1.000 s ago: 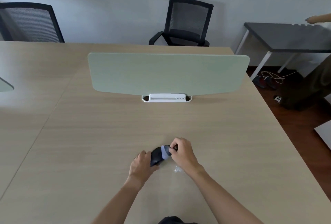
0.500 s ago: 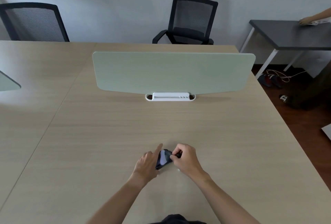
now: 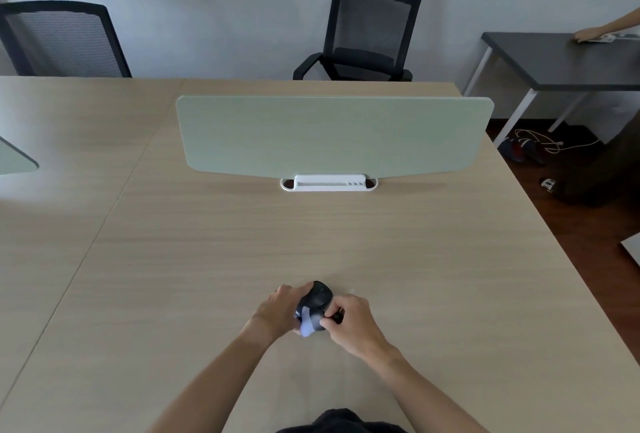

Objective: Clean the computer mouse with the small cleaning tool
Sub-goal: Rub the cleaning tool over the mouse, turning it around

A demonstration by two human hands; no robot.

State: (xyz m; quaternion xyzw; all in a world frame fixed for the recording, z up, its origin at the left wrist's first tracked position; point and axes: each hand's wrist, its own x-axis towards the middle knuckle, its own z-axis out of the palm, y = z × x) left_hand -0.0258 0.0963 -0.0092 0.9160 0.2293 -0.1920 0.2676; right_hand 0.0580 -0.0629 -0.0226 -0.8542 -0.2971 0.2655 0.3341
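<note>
Dim, soft light; edges bowed

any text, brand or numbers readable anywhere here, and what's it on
Mouse, held in the left hand: white lettering on its side, perhaps "WL", too small and blurred to be sure.
White holder under the green desk screen: a few small round marks, no legible text.
Small tool in the right hand: no lettering visible.
Nothing else readable.

A light wood-grain desk (image 3: 346, 242) carries a pale green divider panel (image 3: 332, 136) standing upright in a white base clip (image 3: 329, 183). Two black mesh office chairs (image 3: 367, 34) (image 3: 62, 39) stand against the wall. A dark grey side table (image 3: 554, 62) stands at right; shoes (image 3: 519, 150) and a white cable (image 3: 554, 145) lie beneath it.
</note>
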